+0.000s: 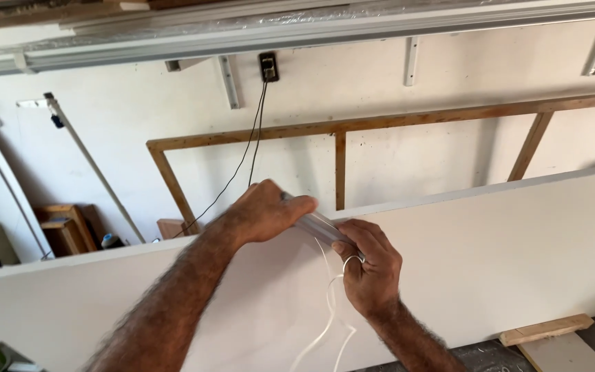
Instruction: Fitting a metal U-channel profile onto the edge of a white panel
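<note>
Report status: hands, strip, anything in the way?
Left hand and right hand both grip the strip at the panel top edge. Thin peelings dangle. Nothing blocking.

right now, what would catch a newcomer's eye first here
Dead centre, the left hand and right hand grip a short clear strip between them, with thin white strands curling down from it. Right behind the hands a long white panel stands on edge across the whole view. Above it a bare wooden frame leans on the white wall, beside a dangling black cable.
</note>
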